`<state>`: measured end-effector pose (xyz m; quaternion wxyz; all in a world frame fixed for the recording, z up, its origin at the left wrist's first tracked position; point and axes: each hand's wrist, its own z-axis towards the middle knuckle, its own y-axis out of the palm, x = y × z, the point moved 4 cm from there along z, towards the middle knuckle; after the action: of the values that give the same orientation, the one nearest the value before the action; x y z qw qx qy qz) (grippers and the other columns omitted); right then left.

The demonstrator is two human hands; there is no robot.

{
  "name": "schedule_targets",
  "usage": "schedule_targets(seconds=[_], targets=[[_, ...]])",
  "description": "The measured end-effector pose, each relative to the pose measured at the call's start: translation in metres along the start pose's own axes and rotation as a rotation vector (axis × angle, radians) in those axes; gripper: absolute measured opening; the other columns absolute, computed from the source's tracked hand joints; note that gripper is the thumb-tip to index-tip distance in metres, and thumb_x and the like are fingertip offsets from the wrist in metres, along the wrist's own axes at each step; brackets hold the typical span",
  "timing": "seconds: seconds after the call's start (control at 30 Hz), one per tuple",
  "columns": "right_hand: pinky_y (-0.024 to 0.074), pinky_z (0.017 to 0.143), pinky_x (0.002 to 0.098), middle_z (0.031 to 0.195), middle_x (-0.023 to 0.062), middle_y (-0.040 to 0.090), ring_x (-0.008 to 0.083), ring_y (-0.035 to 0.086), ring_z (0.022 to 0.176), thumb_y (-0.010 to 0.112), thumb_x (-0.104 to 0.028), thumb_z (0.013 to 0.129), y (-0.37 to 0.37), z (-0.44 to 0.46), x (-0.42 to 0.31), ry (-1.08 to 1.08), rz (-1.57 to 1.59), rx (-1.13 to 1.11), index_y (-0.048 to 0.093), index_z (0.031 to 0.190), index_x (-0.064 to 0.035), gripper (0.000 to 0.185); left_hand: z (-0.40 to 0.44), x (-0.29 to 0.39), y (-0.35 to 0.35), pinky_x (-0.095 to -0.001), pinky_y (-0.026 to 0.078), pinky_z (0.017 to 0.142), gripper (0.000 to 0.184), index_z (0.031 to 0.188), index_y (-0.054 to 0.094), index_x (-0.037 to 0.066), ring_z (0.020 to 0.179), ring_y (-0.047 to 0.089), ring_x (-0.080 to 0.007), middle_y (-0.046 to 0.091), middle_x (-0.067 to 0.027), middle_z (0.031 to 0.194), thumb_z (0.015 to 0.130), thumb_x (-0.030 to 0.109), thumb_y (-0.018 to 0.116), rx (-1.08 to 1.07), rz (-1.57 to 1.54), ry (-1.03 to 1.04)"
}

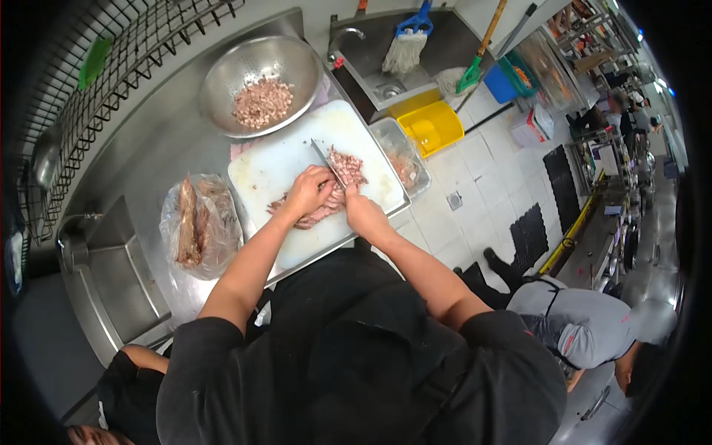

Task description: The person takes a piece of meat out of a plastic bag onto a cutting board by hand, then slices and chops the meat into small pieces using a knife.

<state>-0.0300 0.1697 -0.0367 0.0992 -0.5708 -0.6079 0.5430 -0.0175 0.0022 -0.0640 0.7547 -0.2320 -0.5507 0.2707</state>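
On a white cutting board (256,174), my right hand (363,213) is closed round the handle of a knife (327,160), whose blade points up and to the left. Curled fingers of my left hand (310,191) press on strips of meat (320,215) just left of the blade. Chopped meat (345,165) lies in a small pile on the blade's right side. Above the board, a perforated metal bowl (215,89) holds more chopped pieces. A clear plastic bag (226,230) with long pieces of meat rests on the counter at the left.
A clear tub (421,178) with meat stands right of the board. Beyond are a sink (371,63) with a mop, and a yellow bucket (434,127). Another sink (122,278) is at the left. One person (571,319) bends at the right; another (130,382) is at the lower left.
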Motion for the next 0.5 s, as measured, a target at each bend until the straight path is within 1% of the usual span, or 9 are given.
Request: schedule_targets(seconds=[0.03,0.1,0.17,0.2,0.27,0.3,0.33,0.43,0.5], targets=[[0.0526,0.082,0.0592,0.096,0.033,0.07,0.0505,0.068,0.092,0.044,-0.008,0.095,-0.002,0.006,0.001,0.0,-0.005,0.006,0.046,0.124,0.0069,0.032,0.003,-0.002,-0.002,-0.0438,0.054,0.089,0.011,0.094,0.072,0.001,0.101,0.065,-0.0363,0.071,-0.0153,0.103,0.087,0.009,0.068,0.0,-0.027,-0.006],[0.0527,0.082,0.0593,0.096,0.033,0.07,0.0502,0.069,0.092,0.045,-0.007,0.095,-0.01,0.005,0.008,-0.016,0.005,0.004,0.046,0.123,0.0065,0.032,0.001,-0.001,-0.004,-0.0435,0.053,0.091,0.011,0.094,0.072,0.002,0.102,0.064,-0.036,0.07,-0.0148,0.104,0.086,0.009,0.069,-0.02,-0.074,-0.033],[0.0531,0.082,0.0592,0.096,0.0343,0.069,0.0501,0.069,0.093,0.047,-0.004,0.092,-0.019,0.003,0.017,-0.02,-0.022,-0.044,0.046,0.124,0.0061,0.034,0.003,0.001,-0.009,-0.043,0.052,0.091,0.012,0.095,0.071,0.002,0.103,0.063,-0.0356,0.07,-0.0152,0.105,0.086,0.01,0.069,0.01,-0.06,0.0],[0.0531,0.082,0.0592,0.096,0.0343,0.069,0.0501,0.069,0.093,0.047,-0.004,0.092,-0.02,-0.002,0.014,-0.018,-0.018,-0.054,0.046,0.124,0.0061,0.034,-0.003,0.002,-0.01,-0.0425,0.052,0.091,0.013,0.096,0.071,0.002,0.104,0.063,-0.0352,0.069,-0.0155,0.107,0.087,0.012,0.069,0.031,-0.051,0.019],[0.0535,0.083,0.0585,0.095,0.0355,0.069,0.0509,0.068,0.093,0.046,-0.002,0.092,-0.024,-0.011,0.008,0.005,-0.079,-0.053,0.045,0.123,0.0057,0.033,-0.006,-0.003,-0.009,-0.0422,0.051,0.092,0.013,0.096,0.071,0.003,0.105,0.063,-0.0346,0.068,-0.0149,0.109,0.088,0.012,0.068,-0.014,-0.084,-0.017],[0.0536,0.083,0.0584,0.095,0.0361,0.068,0.0516,0.068,0.093,0.046,-0.002,0.091,-0.029,-0.019,0.0,0.02,-0.065,-0.049,0.045,0.12,0.0058,0.03,-0.004,-0.001,-0.009,-0.0424,0.051,0.092,0.013,0.096,0.071,0.003,0.105,0.063,-0.0349,0.068,-0.0148,0.108,0.088,0.012,0.068,-0.036,-0.075,-0.018],[0.0536,0.083,0.0584,0.095,0.0361,0.068,0.0516,0.068,0.093,0.046,-0.002,0.091,-0.033,-0.028,-0.006,0.021,-0.064,-0.055,0.045,0.12,0.0058,0.03,-0.003,0.0,-0.009,-0.0427,0.051,0.092,0.013,0.096,0.07,0.003,0.105,0.063,-0.0352,0.068,-0.0146,0.108,0.088,0.013,0.067,-0.06,-0.067,-0.021],[0.0532,0.083,0.059,0.095,0.0361,0.068,0.0518,0.068,0.091,0.046,-0.001,0.091,-0.037,-0.054,-0.018,0.022,-0.054,-0.099,0.045,0.117,0.0056,0.027,-0.007,0.002,-0.007,-0.0434,0.052,0.092,0.013,0.096,0.07,0.003,0.105,0.063,-0.0357,0.069,-0.0148,0.108,0.088,0.012,0.067,-0.032,-0.049,-0.029],[0.0526,0.082,0.0598,0.094,0.0356,0.068,0.0517,0.068,0.091,0.044,-0.003,0.092,-0.033,-0.063,-0.023,0.07,-0.065,-0.125,0.045,0.115,0.0059,0.025,-0.006,-0.002,-0.007,-0.0435,0.052,0.092,0.012,0.096,0.07,0.003,0.105,0.064,-0.0358,0.069,-0.0148,0.108,0.088,0.012,0.067,-0.016,-0.052,-0.036]])
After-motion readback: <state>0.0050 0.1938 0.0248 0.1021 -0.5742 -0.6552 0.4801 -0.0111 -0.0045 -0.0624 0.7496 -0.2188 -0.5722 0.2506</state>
